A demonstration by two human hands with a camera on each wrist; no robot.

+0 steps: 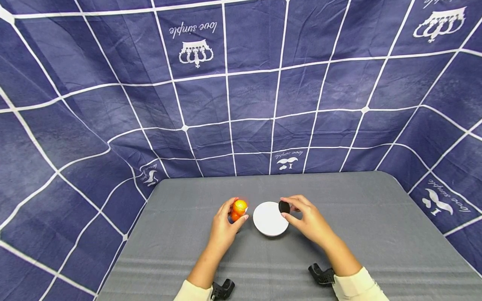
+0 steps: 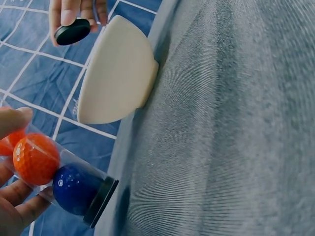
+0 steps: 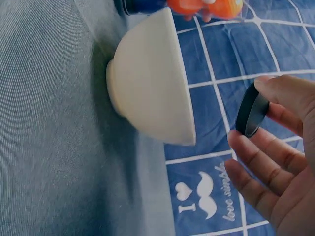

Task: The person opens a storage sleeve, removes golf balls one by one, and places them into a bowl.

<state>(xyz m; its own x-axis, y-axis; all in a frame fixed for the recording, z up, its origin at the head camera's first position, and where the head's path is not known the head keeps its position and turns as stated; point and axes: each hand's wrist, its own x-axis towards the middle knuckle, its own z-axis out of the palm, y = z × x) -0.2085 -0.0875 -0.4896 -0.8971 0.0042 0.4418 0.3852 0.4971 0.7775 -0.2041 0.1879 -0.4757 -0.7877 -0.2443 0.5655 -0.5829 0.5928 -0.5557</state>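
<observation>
In my left hand (image 1: 224, 228) is a clear plastic tube (image 2: 74, 160), gripped between thumb and fingers. Orange balls (image 2: 37, 158) and a blue ball (image 2: 74, 189) are stacked inside it, the blue one lowest, above a black end cap (image 2: 101, 202). My right hand (image 1: 310, 221) pinches a round black lid (image 3: 252, 110) between thumb and fingertips, near the right rim of a white bowl (image 1: 270, 219). The bowl stands upright on the table between both hands; its inside looks plain white from the head view.
A grey cloth covers the table (image 1: 180, 217). Behind and at the sides hangs a blue curtain (image 1: 256, 92) with white grid lines. Black wrist-worn devices (image 1: 321, 275) sit beneath both forearms, at the cream sleeves (image 1: 355, 288).
</observation>
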